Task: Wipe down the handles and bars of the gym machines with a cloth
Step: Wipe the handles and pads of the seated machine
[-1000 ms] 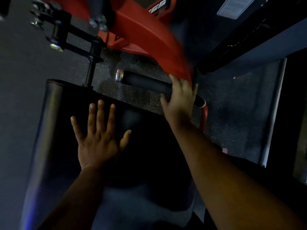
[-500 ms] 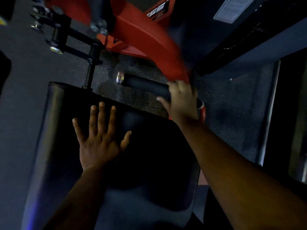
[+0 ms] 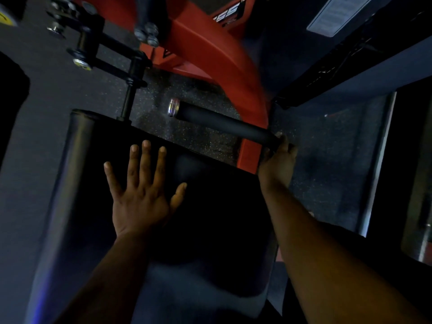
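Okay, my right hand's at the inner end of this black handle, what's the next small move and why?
Probably slide the right hand back along the black handle toward its chrome end cap. The hand grips only the end by the red frame, so most of the grip lies bare. No cloth is clearly visible in this dim view. The left hand rests flat on the black pad and can steady you.

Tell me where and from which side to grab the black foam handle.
Wrap the black foam handle around its bare middle, probably from above. It juts sideways, chrome cap free, open floor below. The right hand already holds the end by the red frame.
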{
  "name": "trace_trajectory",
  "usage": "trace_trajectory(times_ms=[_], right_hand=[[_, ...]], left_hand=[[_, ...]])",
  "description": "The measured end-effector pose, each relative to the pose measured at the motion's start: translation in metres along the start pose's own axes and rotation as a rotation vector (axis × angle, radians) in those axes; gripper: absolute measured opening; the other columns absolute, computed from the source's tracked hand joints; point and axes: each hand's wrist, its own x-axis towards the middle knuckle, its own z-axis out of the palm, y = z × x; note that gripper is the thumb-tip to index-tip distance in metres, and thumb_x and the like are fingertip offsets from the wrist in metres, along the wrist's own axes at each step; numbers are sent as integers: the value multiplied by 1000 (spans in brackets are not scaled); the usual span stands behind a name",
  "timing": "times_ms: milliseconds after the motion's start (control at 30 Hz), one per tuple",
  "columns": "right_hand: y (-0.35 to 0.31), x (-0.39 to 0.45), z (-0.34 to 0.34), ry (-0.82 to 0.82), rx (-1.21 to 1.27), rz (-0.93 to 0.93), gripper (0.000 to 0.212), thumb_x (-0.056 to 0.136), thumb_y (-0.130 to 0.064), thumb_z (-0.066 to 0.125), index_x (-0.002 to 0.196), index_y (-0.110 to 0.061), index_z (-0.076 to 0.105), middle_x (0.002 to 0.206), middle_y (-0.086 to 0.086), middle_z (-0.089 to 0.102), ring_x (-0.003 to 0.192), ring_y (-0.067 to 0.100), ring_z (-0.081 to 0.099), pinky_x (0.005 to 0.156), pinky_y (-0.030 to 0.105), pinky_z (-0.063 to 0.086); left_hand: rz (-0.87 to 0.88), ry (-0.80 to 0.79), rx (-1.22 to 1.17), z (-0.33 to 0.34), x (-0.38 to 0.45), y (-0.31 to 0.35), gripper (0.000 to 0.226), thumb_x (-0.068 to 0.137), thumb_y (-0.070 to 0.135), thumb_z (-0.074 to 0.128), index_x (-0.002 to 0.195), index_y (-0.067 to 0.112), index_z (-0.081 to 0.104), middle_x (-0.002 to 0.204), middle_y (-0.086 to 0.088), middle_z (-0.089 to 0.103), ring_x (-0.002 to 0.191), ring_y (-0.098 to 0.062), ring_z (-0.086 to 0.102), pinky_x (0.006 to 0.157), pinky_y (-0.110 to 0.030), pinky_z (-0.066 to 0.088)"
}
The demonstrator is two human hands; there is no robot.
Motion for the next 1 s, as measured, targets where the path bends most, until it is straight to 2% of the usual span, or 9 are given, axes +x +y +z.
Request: trace_trajectory(times_ms=[100,233,333,433,633,700,833,933,1000], right_hand=[[-11,-7,-7,91,222,110,37,104,-13,49,138,-13,64,131,12,67,118,28,65,105,33,48],[-25,-23,-18,143,608,275,37,107,-42,49,102,-19,78,96,-1,78,89,9,73,88,29,58],[-31,-51,-18,41,782,238,19,98,-24,64,110,-19,77,106,-5,76,104,15,72,95,40,59],[-33,-84,-31,-139,908,128,24,94,-1,68,112,-16,74,115,1,75,111,17,70,101,38,56],[-13,-136,-119,-415,817,141,38,92,-10,69,119,-36,63,108,-9,71,98,13,71,86,40,60],[-8,-161,-154,-503,782,139,32,97,-3,64,120,-25,63,113,-5,69,100,17,69,87,43,58],[2,-229,-213,-587,709,101,12,99,-12,66,111,-16,67,114,6,75,96,22,73,85,44,58],[12,-293,-253,-684,664,37,8,99,-11,66,107,-12,66,107,8,76,92,21,72,77,37,55],[16,-328,-274,-769,633,1,7,98,-9,67,103,-13,65,103,7,75,88,16,69,77,35,53]], left_hand=[[-2,6,1,1,0,0,90,94,70,37,165,20,13,173,-9,2,160,-25,-1,121,-68,-4],[12,30,19,1,-1,0,89,96,72,35,165,20,14,173,-9,5,160,-26,0,121,-68,-5],[13,8,31,-2,1,-1,89,96,73,31,165,20,14,173,-9,3,160,-26,-1,122,-67,-7],[26,-23,25,-5,-1,0,89,96,74,27,165,20,15,173,-10,3,160,-27,-2,121,-67,-7],[-43,-320,48,-43,-3,10,95,94,81,12,165,20,-3,171,-10,-13,158,-26,-14,118,-72,-7],[-133,-352,-121,-72,-26,26,98,92,83,23,165,21,3,172,-11,1,159,-28,3,121,-67,2],[-316,-426,-821,-128,-122,63,79,94,75,46,142,13,52,142,-14,59,129,-31,56,105,-40,45],[-338,-509,-1195,-150,-208,74,87,76,91,55,125,20,67,124,-4,72,114,-17,67,102,-37,51],[-339,-502,-1288,-171,-255,71,63,84,75,66,115,21,71,111,4,77,101,-9,69,93,-34,55]])
